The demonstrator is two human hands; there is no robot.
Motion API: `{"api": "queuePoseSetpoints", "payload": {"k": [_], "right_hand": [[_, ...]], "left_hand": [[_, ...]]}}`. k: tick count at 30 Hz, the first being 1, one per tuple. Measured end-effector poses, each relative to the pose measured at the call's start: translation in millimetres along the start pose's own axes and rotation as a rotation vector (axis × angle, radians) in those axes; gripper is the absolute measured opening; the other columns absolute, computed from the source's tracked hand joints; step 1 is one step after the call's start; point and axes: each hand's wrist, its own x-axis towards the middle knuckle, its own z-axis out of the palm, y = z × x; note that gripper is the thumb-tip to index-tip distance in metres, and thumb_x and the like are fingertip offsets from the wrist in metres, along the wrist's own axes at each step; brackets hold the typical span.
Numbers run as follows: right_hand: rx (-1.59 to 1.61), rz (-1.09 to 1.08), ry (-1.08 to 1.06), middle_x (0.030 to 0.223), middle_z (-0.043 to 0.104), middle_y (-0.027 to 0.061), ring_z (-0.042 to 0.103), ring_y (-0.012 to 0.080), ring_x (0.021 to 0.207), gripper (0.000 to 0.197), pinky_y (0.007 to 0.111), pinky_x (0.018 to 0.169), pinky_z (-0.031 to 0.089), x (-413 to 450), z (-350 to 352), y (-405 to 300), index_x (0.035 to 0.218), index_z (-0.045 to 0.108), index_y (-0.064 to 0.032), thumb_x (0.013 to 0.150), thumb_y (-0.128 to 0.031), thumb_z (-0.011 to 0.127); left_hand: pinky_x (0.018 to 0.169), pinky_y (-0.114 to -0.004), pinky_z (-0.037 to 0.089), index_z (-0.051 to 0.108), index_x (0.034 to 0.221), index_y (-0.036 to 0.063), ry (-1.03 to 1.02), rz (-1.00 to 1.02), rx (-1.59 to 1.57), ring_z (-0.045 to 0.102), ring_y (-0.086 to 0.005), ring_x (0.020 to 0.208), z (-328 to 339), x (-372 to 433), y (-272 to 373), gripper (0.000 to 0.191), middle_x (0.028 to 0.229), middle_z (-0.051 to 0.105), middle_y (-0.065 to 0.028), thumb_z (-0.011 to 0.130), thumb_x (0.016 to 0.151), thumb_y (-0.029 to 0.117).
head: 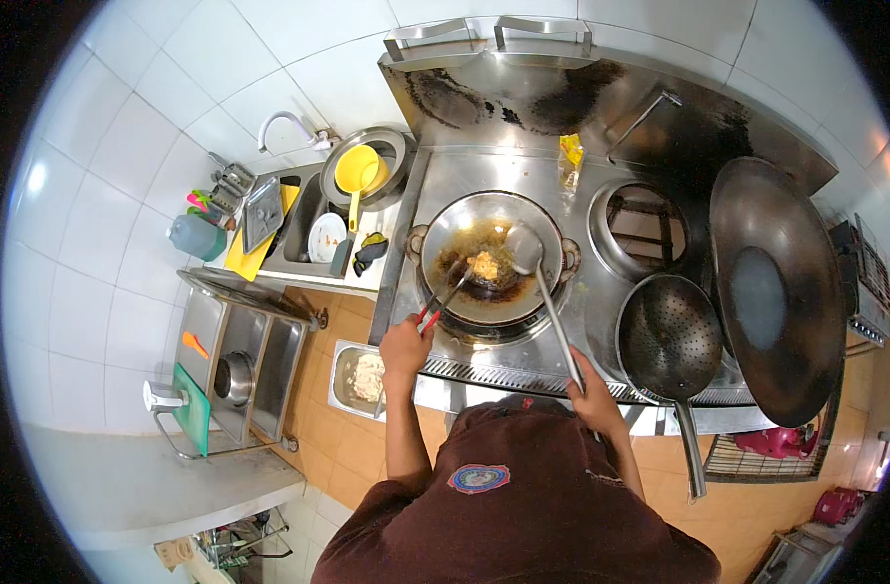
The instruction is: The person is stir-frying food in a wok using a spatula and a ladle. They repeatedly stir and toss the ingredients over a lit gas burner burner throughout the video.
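My left hand [407, 352] grips red-handled metal tongs [452, 290], their tips at a golden fried piece of food [483, 266] in the wok. Oil with brownish residue lies around the piece. In my right hand [596, 394] is the long handle of a metal wok ladle [523, 248], its bowl resting in the right side of the wok. The two-handled wok [445, 219] sits on the left burner of a stainless steel range. Below and left of it, near my left forearm, a metal tray [341, 365] holds pale, raw-looking food [367, 377].
To the right are a perforated strainer [667, 339], an open burner ring [598, 219] and a large tilted wok [795, 292]. A yellow packet [571, 157] stands behind. At left, a sink [295, 241] holds a plate [326, 237] beneath a yellow dipper [358, 169]; a metal trolley [204, 314] stands nearer.
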Motion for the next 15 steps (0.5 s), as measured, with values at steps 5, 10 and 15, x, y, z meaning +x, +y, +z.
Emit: {"api": "queuePoseSetpoints", "payload": {"k": [5, 10, 15], "right_hand": [[0.217, 0.022, -0.078, 0.07, 0.043, -0.0055, 0.035, 0.0061, 0.056, 0.063, 0.026, 0.05, 0.031, -2, 11, 14, 0.159, 0.034, -0.0132, 0.101, -0.008, 0.057], [0.337, 0.124, -0.091, 0.067, 0.046, -0.0049, 0.038, 0.0056, 0.053, 0.065, 0.024, 0.049, 0.033, -7, 2, -12, 0.161, 0.032, -0.021, 0.102, -0.009, 0.057], [0.171, 0.017, -0.147, 0.073, 0.051, -0.0022, 0.042, 0.0067, 0.056, 0.065, 0.025, 0.051, 0.037, -6, -4, -3, 0.161, 0.033, -0.0213, 0.102, -0.009, 0.057]], "left_hand": [[0.077, -0.053, 0.057, 0.072, 0.114, 0.008, -0.043, -0.006, 0.048, 0.072, -0.0434, 0.088, 14, 5, 4, 0.039, 0.091, 0.074, -0.0238, 0.07, 0.09, 0.039], [0.079, -0.053, 0.057, 0.072, 0.114, 0.0091, -0.058, 0.006, 0.019, 0.072, -0.0436, 0.09, 24, 3, 0, 0.038, 0.092, 0.073, -0.0244, 0.07, 0.09, 0.039], [0.081, -0.053, 0.057, 0.069, 0.121, 0.0075, -0.032, -0.077, 0.014, 0.072, -0.0439, 0.092, 3, -4, -8, 0.044, 0.094, 0.074, -0.0251, 0.072, 0.09, 0.038]]}}
